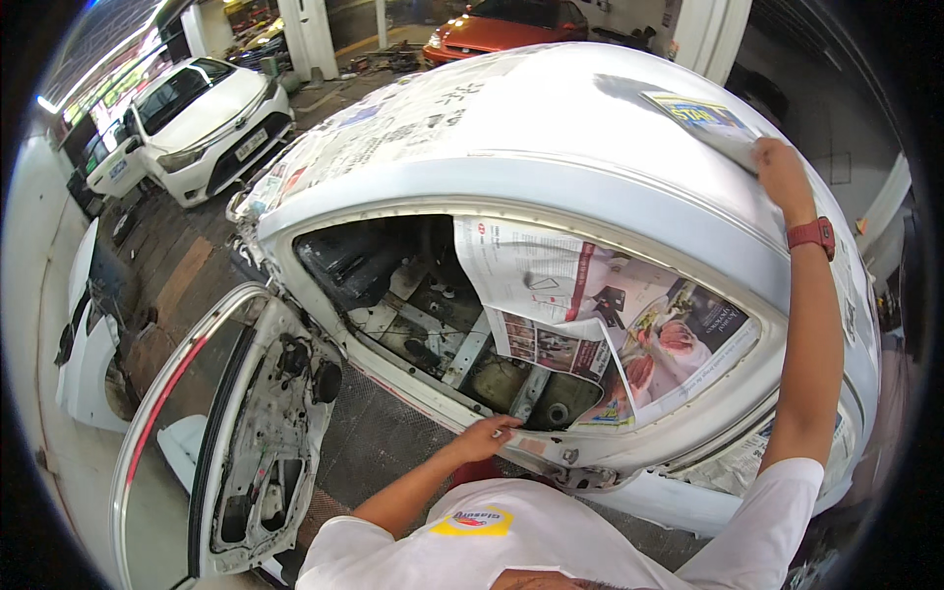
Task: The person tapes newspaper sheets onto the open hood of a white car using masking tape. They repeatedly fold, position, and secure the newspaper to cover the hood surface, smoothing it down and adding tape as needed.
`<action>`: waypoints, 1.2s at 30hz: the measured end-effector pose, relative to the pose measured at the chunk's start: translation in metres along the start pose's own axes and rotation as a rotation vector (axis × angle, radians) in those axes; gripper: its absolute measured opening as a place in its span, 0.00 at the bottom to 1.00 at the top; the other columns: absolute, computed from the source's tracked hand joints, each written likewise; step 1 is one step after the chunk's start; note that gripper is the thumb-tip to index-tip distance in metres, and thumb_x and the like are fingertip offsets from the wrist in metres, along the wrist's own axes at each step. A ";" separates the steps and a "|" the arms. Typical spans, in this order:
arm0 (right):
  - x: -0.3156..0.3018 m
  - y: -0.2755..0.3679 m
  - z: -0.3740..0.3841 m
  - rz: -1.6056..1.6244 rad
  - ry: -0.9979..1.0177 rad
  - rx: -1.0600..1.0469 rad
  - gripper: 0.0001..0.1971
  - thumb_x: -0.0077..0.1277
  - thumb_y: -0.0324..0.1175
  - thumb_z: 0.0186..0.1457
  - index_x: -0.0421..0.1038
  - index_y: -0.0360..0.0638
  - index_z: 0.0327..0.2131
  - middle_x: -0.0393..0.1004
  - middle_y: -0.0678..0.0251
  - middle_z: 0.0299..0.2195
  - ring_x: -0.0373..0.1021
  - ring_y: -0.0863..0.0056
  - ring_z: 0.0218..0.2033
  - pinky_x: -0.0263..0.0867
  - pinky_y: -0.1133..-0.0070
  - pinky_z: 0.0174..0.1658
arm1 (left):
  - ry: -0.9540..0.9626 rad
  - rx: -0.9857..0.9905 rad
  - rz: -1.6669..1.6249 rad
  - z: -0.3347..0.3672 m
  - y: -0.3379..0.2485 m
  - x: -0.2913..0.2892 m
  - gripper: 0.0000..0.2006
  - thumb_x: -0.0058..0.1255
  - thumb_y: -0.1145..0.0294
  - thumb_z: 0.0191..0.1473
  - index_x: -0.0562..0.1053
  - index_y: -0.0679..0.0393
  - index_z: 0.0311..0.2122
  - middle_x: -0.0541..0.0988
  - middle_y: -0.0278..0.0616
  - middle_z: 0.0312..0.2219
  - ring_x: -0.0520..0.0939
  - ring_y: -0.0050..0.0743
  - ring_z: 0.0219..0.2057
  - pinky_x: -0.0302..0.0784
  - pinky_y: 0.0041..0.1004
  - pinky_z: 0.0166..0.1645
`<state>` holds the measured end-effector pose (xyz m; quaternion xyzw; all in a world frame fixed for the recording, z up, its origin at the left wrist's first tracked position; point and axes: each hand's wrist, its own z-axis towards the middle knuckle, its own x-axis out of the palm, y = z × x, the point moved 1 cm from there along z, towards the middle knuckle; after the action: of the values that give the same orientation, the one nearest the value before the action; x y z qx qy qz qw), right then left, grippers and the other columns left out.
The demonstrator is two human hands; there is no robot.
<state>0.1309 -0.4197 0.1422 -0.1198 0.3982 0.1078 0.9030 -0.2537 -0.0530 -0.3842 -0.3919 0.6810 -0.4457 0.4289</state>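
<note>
A white car body (590,192) stands in front of me, its door opening facing me. Out over the roof reaches my right hand (784,177), a red watch on its wrist. Its fingers are closed at the edge of a newspaper sheet (703,118) with a blue and yellow print, which lies on the glossy roof. My left hand (482,438) rests on the edge of the door frame (536,444), fingers stretched out. More newspaper (551,270) hangs across part of the door opening, and the bare metal floor shows beside it.
An opened door (265,442) with its inner panel stripped stands at the lower left. Newspaper (359,138) covers the front of the car body. Beyond are a white car (192,118) and an orange car (506,29). Loose white body panels (93,344) lean near the left wall.
</note>
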 end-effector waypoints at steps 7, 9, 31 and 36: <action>-0.113 0.072 0.002 0.283 -0.706 -0.056 0.15 0.54 0.40 0.72 0.81 0.43 0.54 0.85 0.52 0.44 0.83 0.50 0.43 0.77 0.64 0.47 | -0.493 0.269 -0.090 -0.040 -0.110 -0.077 0.22 0.61 0.66 0.68 0.76 0.58 0.65 0.83 0.47 0.59 0.83 0.37 0.57 0.78 0.37 0.62; -0.156 0.117 -0.030 0.473 -0.752 -0.451 0.12 0.58 0.31 0.71 0.82 0.43 0.54 0.86 0.56 0.46 0.85 0.58 0.44 0.78 0.70 0.48 | -0.734 0.383 -0.061 -0.069 -0.159 -0.094 0.26 0.64 0.67 0.66 0.74 0.57 0.67 0.80 0.48 0.63 0.80 0.37 0.61 0.74 0.39 0.66; -0.083 0.208 -0.513 1.427 0.568 -0.435 0.41 0.67 0.49 0.62 0.63 0.37 0.69 0.69 0.39 0.65 0.70 0.41 0.64 0.67 0.57 0.66 | -1.284 0.270 -0.552 -0.246 -0.177 0.195 0.19 0.67 0.78 0.61 0.78 0.71 0.55 0.87 0.46 0.46 0.89 0.33 0.43 0.85 0.32 0.52; -0.095 0.234 -0.584 1.732 0.891 -0.198 0.43 0.75 0.47 0.54 0.67 0.35 0.65 0.77 0.47 0.60 0.75 0.55 0.61 0.68 0.64 0.66 | -1.118 0.282 -0.741 -0.228 -0.156 0.228 0.42 0.60 0.37 0.65 0.67 0.63 0.70 0.76 0.47 0.65 0.79 0.38 0.62 0.77 0.38 0.65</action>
<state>-0.4042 -0.3838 -0.1995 0.1093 0.6420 0.7114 0.2643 -0.5169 -0.2465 -0.2376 -0.7107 0.1135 -0.3782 0.5822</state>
